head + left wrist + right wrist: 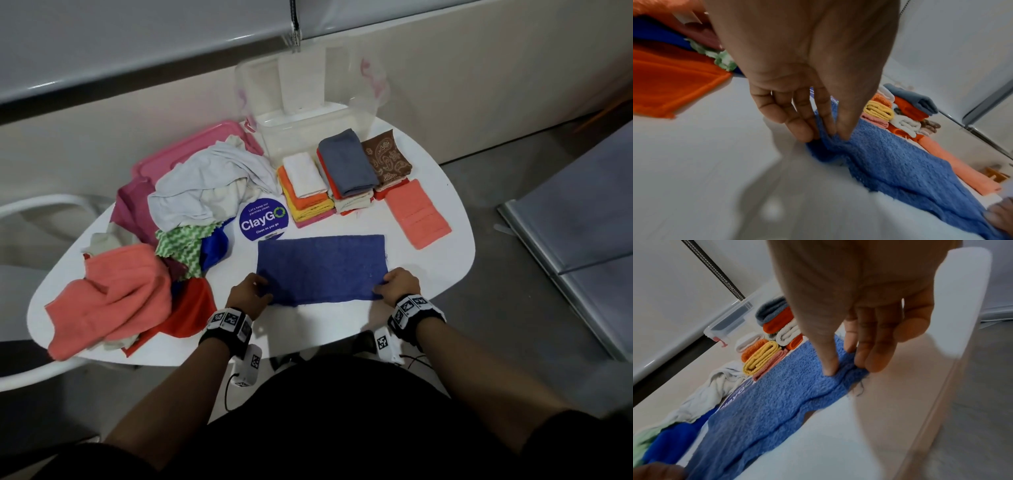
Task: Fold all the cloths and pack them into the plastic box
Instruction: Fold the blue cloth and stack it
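Observation:
A blue terry cloth (322,269) lies flat as a wide rectangle on the white table (455,253), right in front of me. My left hand (251,291) pinches its near left corner between thumb and fingers (830,129). My right hand (399,282) pinches the near right corner (840,369). Behind the cloth stand stacks of folded cloths (329,185), with a folded salmon cloth (416,212) lying beside them. The clear plastic box (308,102) stands at the table's far edge, open. A heap of unfolded cloths (164,240) covers the left side.
A pink lid (205,140) lies under the back of the heap. A round blue sticker (263,219) sits on the table between the heap and the stacks. A white chair (30,205) stands at the left, a grey bench (582,222) at the right.

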Tool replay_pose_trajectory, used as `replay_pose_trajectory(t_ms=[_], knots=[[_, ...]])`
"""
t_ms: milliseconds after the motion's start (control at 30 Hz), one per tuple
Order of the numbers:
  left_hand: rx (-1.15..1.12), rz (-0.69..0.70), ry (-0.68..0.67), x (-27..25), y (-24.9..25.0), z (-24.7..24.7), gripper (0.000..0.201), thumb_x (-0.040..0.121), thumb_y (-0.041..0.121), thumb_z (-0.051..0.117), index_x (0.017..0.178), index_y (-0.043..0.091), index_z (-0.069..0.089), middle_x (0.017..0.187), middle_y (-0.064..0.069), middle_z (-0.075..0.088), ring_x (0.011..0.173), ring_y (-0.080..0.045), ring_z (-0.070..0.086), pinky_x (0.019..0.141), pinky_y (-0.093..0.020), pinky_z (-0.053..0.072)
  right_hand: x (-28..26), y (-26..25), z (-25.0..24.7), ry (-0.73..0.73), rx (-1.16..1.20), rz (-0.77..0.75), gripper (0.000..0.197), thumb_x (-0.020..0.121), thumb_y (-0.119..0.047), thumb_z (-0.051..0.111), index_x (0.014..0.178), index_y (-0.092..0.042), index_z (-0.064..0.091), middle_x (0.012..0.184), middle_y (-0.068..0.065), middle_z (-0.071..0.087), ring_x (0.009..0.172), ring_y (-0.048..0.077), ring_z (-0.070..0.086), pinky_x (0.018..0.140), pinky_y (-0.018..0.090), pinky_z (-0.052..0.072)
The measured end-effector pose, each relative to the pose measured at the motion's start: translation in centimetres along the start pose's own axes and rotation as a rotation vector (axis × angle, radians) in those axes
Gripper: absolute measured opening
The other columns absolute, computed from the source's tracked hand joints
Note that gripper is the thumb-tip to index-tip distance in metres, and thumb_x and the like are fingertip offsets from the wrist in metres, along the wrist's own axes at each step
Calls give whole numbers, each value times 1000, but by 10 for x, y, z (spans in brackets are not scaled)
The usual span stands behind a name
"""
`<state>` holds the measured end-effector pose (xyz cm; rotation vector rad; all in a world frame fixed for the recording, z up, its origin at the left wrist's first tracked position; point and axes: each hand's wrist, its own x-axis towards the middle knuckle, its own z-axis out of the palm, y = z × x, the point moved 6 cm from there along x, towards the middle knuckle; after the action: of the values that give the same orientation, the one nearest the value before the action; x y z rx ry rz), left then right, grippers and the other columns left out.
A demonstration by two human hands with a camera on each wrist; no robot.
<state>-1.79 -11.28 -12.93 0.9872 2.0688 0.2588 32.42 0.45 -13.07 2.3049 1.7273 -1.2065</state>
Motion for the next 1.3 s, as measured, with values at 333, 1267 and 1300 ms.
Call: replay_pose_trajectory(t_ms=[333,1267,1300], knots=[[-84,-177,-43,-2,-13,9,73,71,41,83,126,19,40,112,-7,60,98,-26,59,80,-36,48,-8,12,-6,49,-13,-54,30,76,-13,71,101,-20,56,94,3,60,84,25,59,70,30,46],[-406,384,-97,-29,112,48,36,81,7,74,113,18,61,103,-3,63,90,-16,60,75,-8,44,-23,-56,58,-434,316,-179,65,70,-13,60,134,-19,52,76,4,64,69,19,58,67,34,45],[-381,384,-38,-24,111,43,34,82,4,70,113,15,62,106,-5,64,93,-18,59,78,-12,45,-24,-57,61,-446,294,-168,76,63,-21,62,138,-17,49,83,4,65,72,18,58,71,33,45]])
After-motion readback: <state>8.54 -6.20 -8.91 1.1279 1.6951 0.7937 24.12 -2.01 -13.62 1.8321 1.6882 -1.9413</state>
